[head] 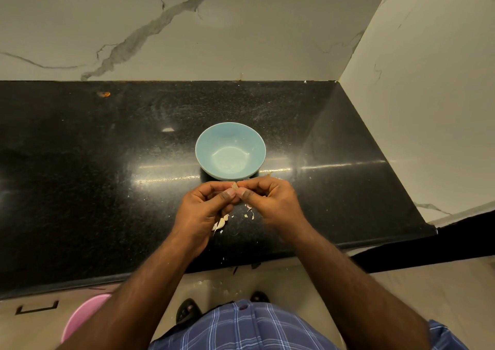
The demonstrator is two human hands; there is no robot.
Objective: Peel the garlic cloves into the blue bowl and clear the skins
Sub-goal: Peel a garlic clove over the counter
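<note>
Both hands meet just in front of the blue bowl [230, 150], over the black speckled table [107, 175]. The left hand [205, 205] and the right hand [270, 198] have their fingers curled, thumbs side by side, and together they pinch a small garlic clove [235, 186] whose pale tip shows between the fingertips. The bowl stands upright near the middle of the table, its near rim just beyond the knuckles; only a few tiny flecks show inside it. Loose garlic skins [221, 223] lie on the table beneath and between the wrists, with smaller scraps scattered beside them. Marble-patterned walls [241, 28] rise behind and to the right. Below the table edge, a pink tub [85, 315] sits on the floor at the lower left.
</note>
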